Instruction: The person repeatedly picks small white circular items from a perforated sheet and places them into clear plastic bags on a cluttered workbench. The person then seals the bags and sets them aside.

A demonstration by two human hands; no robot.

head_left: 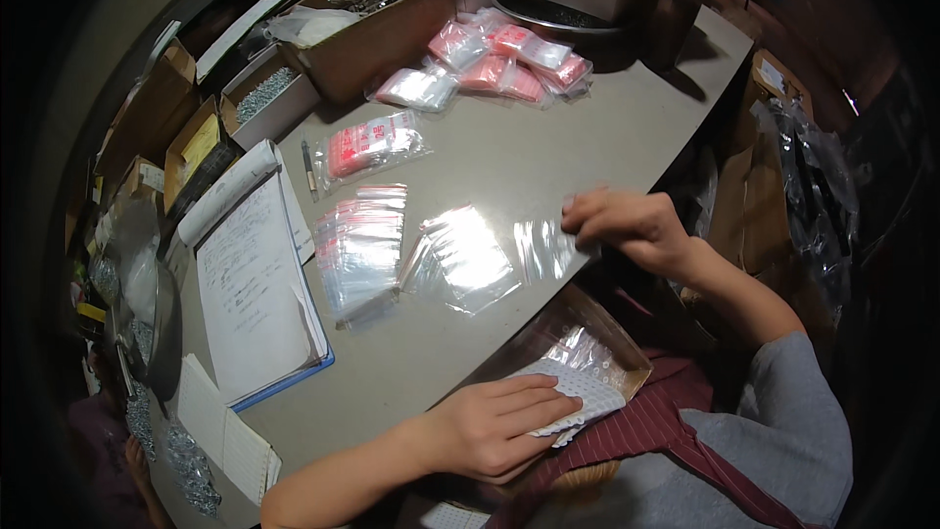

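Observation:
My left hand (494,423) lies over a white dotted sheet (587,402), fingers across its top and thumb hidden. The sheet rests on an open cardboard box (627,353) at the table's near edge, with clear plastic and small rings showing inside. My right hand (632,227) is raised at the table edge, fingers curled together; anything in them cannot be made out. Small clear plastic bags (540,251) lie just beside its fingertips. Left of these, more clear bags (470,260) are fanned out, then a stack of red-edged zip bags (362,250).
A packet of red-printed bags (377,145) and a pen (309,169) lie farther back. Packed bags (499,59) are heaped near a dark round tray (553,18). On the left are a clipboard of handwritten sheets (255,284), a notebook (225,431) and a screw box (264,93).

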